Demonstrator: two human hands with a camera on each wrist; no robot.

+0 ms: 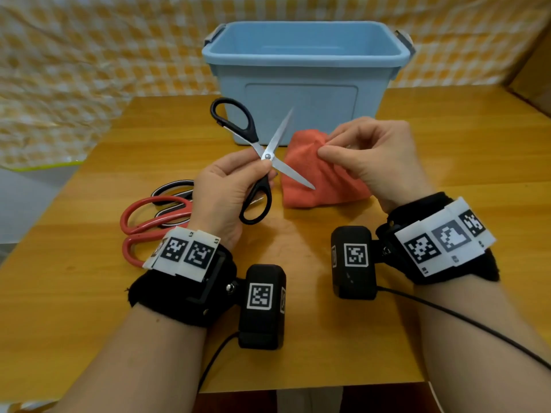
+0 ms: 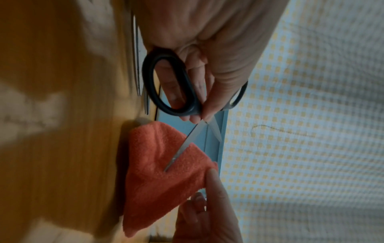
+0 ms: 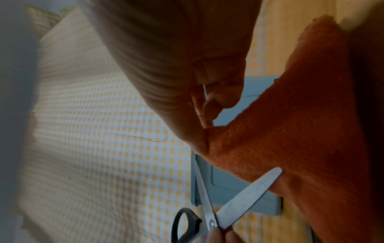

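Head view: the left hand pinches the black scissors at the pivot, blades spread, above the desk. To its right, the right hand pinches the orange cloth. Left wrist view: one blade crosses the cloth. Right wrist view: fingertips pinch the cloth's corner.

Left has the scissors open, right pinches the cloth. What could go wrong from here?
1. The left grip holds the black scissors near the pivot, thumb outside the loops; the open blades may twist or slip.
2. One blade tip lies over the orange cloth, close to the right grip pinching it; closing could nick a finger.
3. The cloth is bunched; a cut may wander.
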